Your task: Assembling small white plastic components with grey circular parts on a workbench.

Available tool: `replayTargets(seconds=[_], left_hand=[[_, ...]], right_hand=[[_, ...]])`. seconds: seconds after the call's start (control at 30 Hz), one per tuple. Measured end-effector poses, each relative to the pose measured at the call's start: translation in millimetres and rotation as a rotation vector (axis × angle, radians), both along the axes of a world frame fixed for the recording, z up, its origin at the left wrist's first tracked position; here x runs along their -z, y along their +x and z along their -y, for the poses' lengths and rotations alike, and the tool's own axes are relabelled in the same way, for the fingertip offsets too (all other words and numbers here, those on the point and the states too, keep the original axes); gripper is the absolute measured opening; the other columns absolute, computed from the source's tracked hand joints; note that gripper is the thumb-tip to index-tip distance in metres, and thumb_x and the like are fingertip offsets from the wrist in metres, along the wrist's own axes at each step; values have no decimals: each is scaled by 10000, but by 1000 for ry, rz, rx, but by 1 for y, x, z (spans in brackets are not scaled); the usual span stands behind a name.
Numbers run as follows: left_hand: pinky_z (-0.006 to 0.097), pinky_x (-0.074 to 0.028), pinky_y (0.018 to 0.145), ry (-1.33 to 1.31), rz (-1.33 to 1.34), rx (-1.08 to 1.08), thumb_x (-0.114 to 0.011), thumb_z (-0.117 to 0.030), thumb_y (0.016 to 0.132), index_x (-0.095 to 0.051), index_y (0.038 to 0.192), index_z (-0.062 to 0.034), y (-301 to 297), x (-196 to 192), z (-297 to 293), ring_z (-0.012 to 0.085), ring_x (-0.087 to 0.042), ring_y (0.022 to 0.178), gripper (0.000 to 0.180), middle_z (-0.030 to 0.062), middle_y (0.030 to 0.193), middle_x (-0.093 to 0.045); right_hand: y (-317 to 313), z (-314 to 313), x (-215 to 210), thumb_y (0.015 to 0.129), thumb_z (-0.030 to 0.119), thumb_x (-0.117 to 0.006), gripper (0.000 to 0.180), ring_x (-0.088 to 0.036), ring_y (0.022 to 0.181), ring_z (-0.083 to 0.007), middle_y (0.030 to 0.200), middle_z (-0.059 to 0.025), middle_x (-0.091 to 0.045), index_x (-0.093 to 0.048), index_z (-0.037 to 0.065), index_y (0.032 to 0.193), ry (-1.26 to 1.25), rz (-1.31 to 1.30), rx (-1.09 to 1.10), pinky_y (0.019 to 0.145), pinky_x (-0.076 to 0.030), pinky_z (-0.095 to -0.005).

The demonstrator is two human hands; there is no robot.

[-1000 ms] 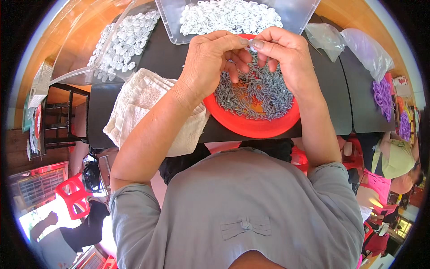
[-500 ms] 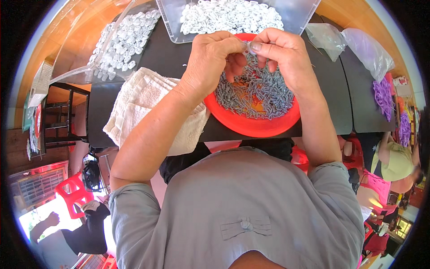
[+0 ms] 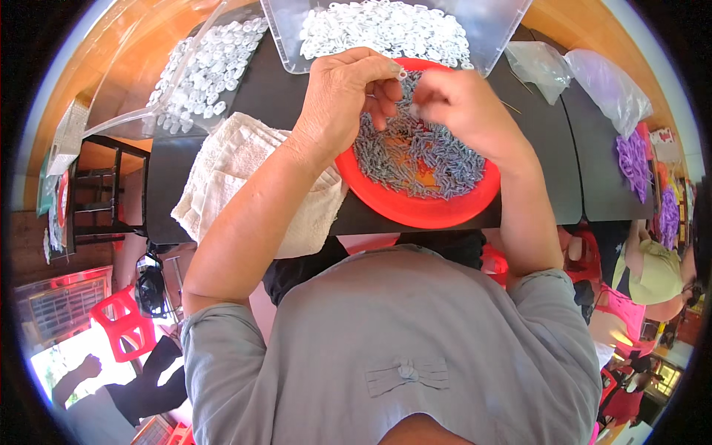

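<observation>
Above the far side of a red basin (image 3: 415, 215), my left hand (image 3: 345, 89) is closed, pinching a small white plastic piece (image 3: 403, 74) between thumb and forefinger. My right hand (image 3: 467, 111) hovers just to the right over the same basin, its fingers curled and smeared by motion. Whether anything is in those fingers does not show. Many small grey screw-like pieces (image 3: 452, 159) lie heaped in the basin, with some of its orange-red bottom showing among them.
Behind the basin stands a clear plastic bin (image 3: 285, 55) of white plastic pieces (image 3: 382, 30). More white pieces (image 3: 215, 67) lie at the far left by a clear container. A folded beige towel (image 3: 252, 185) rests beside my left forearm. Clear bags (image 3: 612, 85) and purple strands (image 3: 633, 167) lie right.
My hands have come apart. The right hand has drawn away right and down toward the grey pieces, while the left stays nearly in place with the white piece.
</observation>
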State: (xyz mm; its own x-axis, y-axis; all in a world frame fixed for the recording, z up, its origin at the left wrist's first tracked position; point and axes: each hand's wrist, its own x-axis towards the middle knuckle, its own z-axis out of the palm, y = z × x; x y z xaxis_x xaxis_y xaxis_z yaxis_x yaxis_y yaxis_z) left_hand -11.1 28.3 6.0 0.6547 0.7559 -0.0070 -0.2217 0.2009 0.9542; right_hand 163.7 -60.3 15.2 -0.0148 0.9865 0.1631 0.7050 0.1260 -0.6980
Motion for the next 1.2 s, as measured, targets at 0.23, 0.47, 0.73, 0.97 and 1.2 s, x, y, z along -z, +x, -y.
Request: replayTargets(seconds=[0.23, 0.47, 0.73, 0.97, 1.2], left_hand=[[266, -459, 482, 88, -112, 71, -567, -155, 880, -652, 885, 16, -2, -3, 3, 155, -579, 558, 191, 90, 724, -623], [266, -461, 496, 7, -54, 139, -570, -150, 921, -629, 907, 37, -1, -4, 5, 156, -582, 582, 196, 87, 737, -617], [268, -465, 518, -52, 3, 159, -575, -155, 946, -605, 966, 41, 2, -2, 5, 158, -589, 626, 199, 80, 765, -611], [273, -469, 514, -14, -11, 127, -583, -149, 925, -610, 948, 37, -2, -4, 4, 164, -592, 620, 189, 87, 770, -619], [273, -469, 497, 28, -33, 99, -602, -156, 909, -625, 924, 36, -1, -4, 6, 159, -594, 601, 194, 86, 750, -621]], right_hand=[[-9, 1, -11, 880, 93, -634, 119, -541, 704, -25, 833, 24, -654, -686, 41, 974, 176, -334, 49, 554, -385, -181], [-7, 1, -6, 880, 87, -640, 106, -544, 701, -37, 810, 14, -644, -671, 34, 967, 196, -286, 26, 554, -393, -191], [-12, 2, -8, 907, 126, -591, 110, -535, 685, -54, 781, 1, -616, -637, 27, 926, 194, -467, 107, 571, -399, -202], [-5, 1, -6, 906, 128, -584, 101, -529, 700, -50, 777, 10, -598, -630, 40, 922, 242, -286, 63, 570, -400, -205], [-11, -1, -2, 921, 132, -582, 105, -520, 699, -37, 779, 17, -597, -629, 41, 945, 316, -244, 67, 562, -397, -192]])
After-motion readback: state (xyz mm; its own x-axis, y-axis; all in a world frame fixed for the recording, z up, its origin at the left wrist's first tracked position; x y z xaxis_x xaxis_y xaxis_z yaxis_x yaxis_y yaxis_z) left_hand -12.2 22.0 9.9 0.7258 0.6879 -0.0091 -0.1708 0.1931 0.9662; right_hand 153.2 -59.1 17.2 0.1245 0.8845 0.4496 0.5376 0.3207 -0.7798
